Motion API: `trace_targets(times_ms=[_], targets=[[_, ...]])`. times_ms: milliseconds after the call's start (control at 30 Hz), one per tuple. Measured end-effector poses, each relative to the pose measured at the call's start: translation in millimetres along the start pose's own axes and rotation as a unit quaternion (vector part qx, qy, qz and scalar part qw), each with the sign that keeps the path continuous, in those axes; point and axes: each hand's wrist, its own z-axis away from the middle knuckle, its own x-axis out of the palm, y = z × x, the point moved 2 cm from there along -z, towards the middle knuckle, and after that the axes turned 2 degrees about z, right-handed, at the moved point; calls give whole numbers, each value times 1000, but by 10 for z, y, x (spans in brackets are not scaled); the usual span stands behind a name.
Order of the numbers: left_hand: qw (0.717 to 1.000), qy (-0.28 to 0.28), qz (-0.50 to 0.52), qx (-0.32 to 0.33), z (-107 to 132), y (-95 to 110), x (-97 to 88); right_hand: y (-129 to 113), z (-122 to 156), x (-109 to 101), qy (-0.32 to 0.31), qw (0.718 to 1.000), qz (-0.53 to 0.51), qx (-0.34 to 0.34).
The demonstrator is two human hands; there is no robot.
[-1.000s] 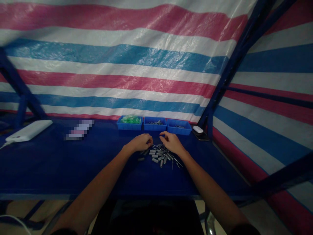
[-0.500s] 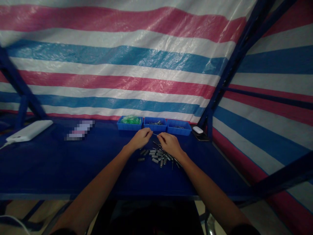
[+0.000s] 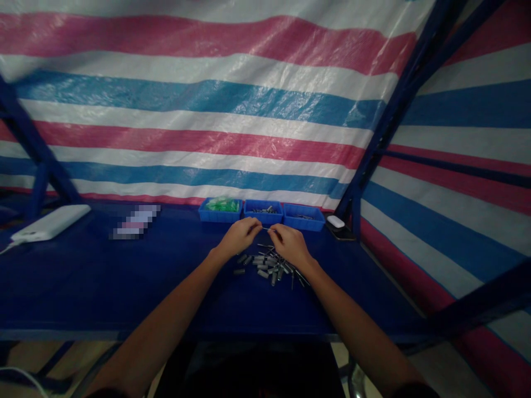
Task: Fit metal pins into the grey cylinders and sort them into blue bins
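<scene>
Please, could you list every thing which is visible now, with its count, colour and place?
Table: one, blue, in front
Trays: three, blue, row at the back
Green pieces: many, green, left tray
Metal parts: several, grey, middle and right trays
Cylinders: many, grey, central pile
Loose rods: several, silvery, same pile
Held rod: one, silvery, beyond the pile
White device: one, white, far left, cable attached
Pixelated item: one, pale, left
Small case: one, white, right of trays
Flat device: one, dark, beside the case
Sheeting: striped red, white, blue, behind and right
Frame bars: several, blue, both sides
Left hand: one, bare, at rod's left end
Right hand: one, bare, at its right end
</scene>
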Motion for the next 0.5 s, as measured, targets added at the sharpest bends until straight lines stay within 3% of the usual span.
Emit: trace_targets(times_ms=[333,500], targets=[[991,15,-131,4,22,97,-33,2,11,-4,14,1000,1,25],[991,-11,-137,-3,26,107,-25,-11,18,-16,9,1000,-15,7]])
